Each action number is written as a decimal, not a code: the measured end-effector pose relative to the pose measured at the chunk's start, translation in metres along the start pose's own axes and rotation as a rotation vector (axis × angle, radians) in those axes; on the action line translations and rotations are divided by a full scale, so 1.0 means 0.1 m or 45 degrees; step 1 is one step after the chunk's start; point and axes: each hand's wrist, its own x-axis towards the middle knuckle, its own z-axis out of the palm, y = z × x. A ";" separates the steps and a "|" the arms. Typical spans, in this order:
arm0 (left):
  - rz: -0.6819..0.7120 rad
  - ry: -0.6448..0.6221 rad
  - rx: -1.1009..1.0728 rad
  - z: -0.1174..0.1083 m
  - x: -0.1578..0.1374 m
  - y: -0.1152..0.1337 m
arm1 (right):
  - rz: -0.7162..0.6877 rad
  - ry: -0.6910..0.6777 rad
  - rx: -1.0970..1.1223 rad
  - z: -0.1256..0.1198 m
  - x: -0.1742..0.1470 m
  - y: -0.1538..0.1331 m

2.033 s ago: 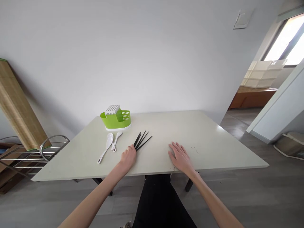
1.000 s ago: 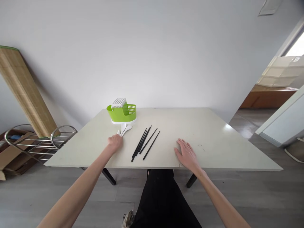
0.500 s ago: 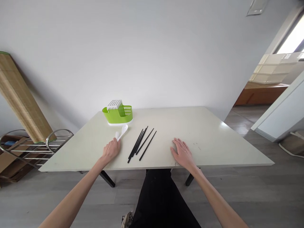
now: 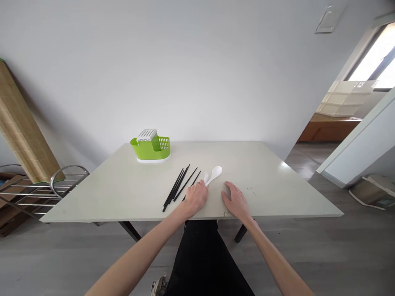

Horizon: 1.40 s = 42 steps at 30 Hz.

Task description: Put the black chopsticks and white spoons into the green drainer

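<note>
The left hand point(image 4: 196, 197) grips a white spoon point(image 4: 217, 171) over the table point(image 4: 265, 181), hiding its handle, most of another white thing point(image 4: 206, 177) and a bit of the black chopsticks point(image 4: 175, 188). The right hand point(image 4: 237, 202) rests there, loose. Behind sits a green basket point(image 4: 146, 152), its inside hard to see. Farthest, a window point(image 4: 372, 57) is cut off.

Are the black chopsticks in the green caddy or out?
Out: the black chopsticks lie on the table, apart from the green caddy, one partly hidden by the left hand.
</note>
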 end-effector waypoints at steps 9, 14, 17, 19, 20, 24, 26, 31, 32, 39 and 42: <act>0.071 -0.003 0.049 0.30 0.18 0.19 | 0.066 0.040 0.003 -0.04 0.02 0.00; 0.111 -0.027 0.078 0.26 0.20 0.23 | 0.037 0.018 0.000 -0.05 0.03 -0.01; 0.133 -0.043 0.093 0.20 0.20 0.27 | 0.006 0.011 -0.021 -0.06 0.04 -0.02; 0.144 -0.049 0.102 0.17 0.19 0.30 | 0.006 0.004 -0.025 -0.06 0.04 -0.02; 0.146 -0.054 0.106 0.16 0.17 0.31 | 0.010 -0.001 -0.024 -0.06 0.04 -0.02; 0.188 -0.034 0.105 0.04 0.09 0.27 | -0.003 -0.022 -0.036 -0.08 0.03 -0.02; 0.224 0.047 0.071 -0.13 0.13 0.13 | -0.014 -0.022 -0.037 -0.09 0.02 -0.03; 0.181 0.579 -0.012 -0.80 0.64 -0.68 | 0.030 -0.010 0.015 -0.12 0.01 -0.07; 0.125 0.697 -0.023 -0.94 0.78 -0.91 | 0.038 -0.009 0.026 -0.13 0.01 -0.08; -0.132 0.786 -0.026 -1.37 1.50 -2.33 | 0.062 0.031 0.088 -0.12 0.01 -0.12; -0.196 0.662 -0.036 -1.26 1.64 -2.47 | 0.079 0.036 0.101 -0.11 0.02 -0.12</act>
